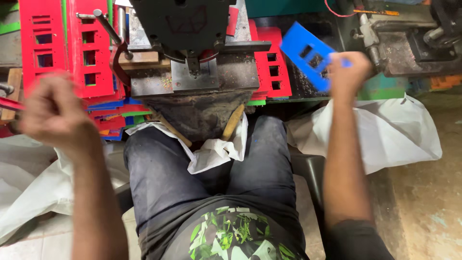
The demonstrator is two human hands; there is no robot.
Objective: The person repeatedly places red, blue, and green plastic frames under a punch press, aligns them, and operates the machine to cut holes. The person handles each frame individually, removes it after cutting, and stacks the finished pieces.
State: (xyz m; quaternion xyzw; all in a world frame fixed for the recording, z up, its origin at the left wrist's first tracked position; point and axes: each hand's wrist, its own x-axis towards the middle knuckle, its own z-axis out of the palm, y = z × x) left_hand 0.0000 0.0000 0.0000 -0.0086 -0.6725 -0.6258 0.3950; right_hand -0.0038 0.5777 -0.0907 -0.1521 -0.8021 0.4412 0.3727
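My right hand (347, 72) is raised at the right of a dark punching press (192, 53) and grips a blue plastic plate (308, 54) with rectangular cut-outs, tilted and blurred by motion. My left hand (50, 113) is closed at the far left and appears to pinch the end of a thin red plate (10, 104) that runs off the frame edge; the hand is blurred. Stacks of red punched plates (62, 43) lie left of the press, and another red stack (272, 67) lies on its right.
A metal lever (108, 26) sticks out of the press at upper left. Blue and green plates (113, 118) lie under the red stacks. White sacks (390, 132) hang on both sides of my knees. A second machine (414, 43) stands at upper right.
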